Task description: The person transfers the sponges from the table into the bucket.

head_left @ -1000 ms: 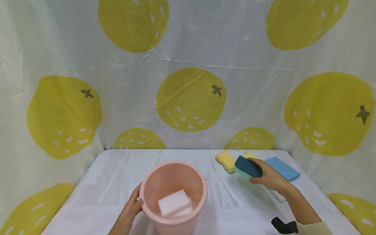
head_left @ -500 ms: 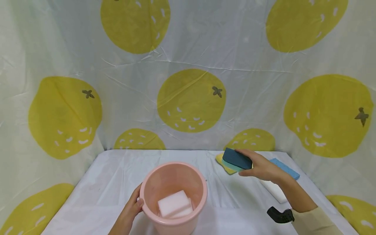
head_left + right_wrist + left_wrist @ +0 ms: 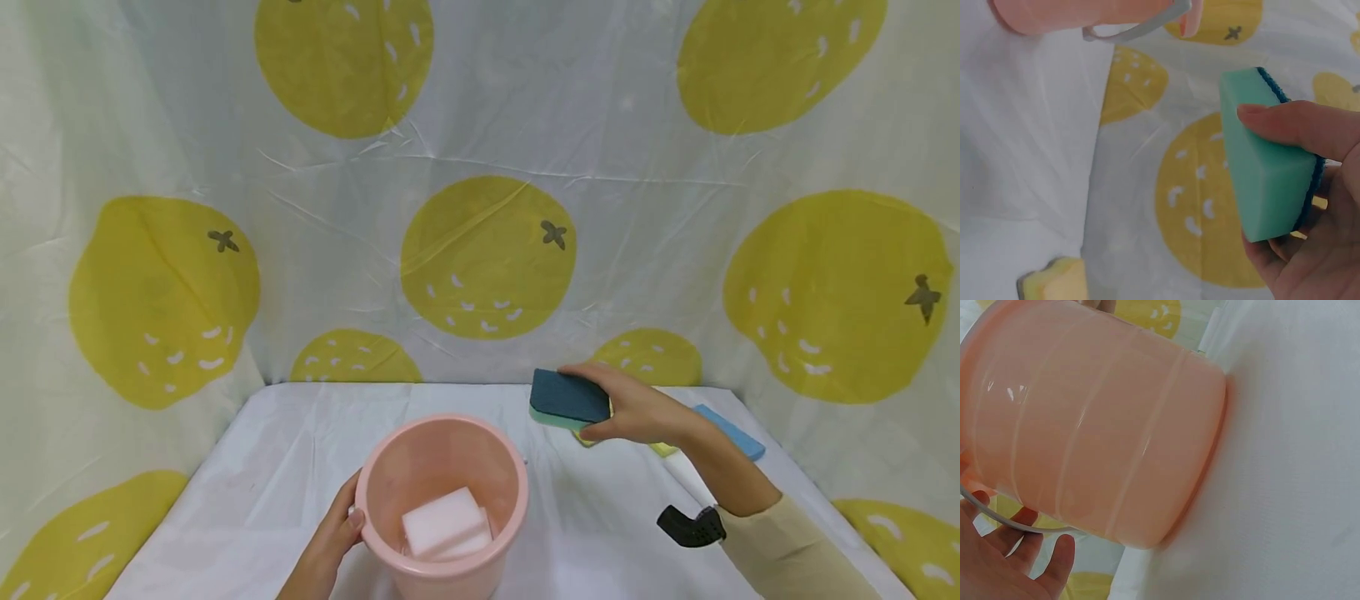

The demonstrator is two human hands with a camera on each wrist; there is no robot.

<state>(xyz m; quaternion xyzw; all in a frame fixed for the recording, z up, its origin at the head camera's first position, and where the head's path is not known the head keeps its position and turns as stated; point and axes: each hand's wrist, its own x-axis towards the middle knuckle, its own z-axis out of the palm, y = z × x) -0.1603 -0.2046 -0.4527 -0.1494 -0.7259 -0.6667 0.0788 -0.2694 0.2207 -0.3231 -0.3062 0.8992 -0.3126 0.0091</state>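
Observation:
My right hand (image 3: 637,410) grips a green sponge with a dark blue scouring top (image 3: 568,399) and holds it in the air, above the table and right of a pink plastic bucket (image 3: 442,433). In the right wrist view the thumb lies across the sponge's (image 3: 1266,169) green side. Inside the bucket lie white foam blocks (image 3: 444,522). My left hand (image 3: 330,533) holds the bucket's left wall near the rim, thumb on the rim. In the left wrist view the bucket's (image 3: 1097,425) outer wall fills the picture, with the fingers (image 3: 1054,562) under it.
A yellow sponge (image 3: 663,448) and a blue sponge (image 3: 731,432) lie on the white tablecloth (image 3: 600,517) at the right rear, partly hidden by my right arm. A cloth printed with yellow fruit (image 3: 487,254) closes the back and sides. A black wrist strap (image 3: 686,527) is on my right forearm.
My right hand has lifted the green and blue sponge off the pile at the right and carried it up and to the left, closer to the bucket. The left hand has stayed put.

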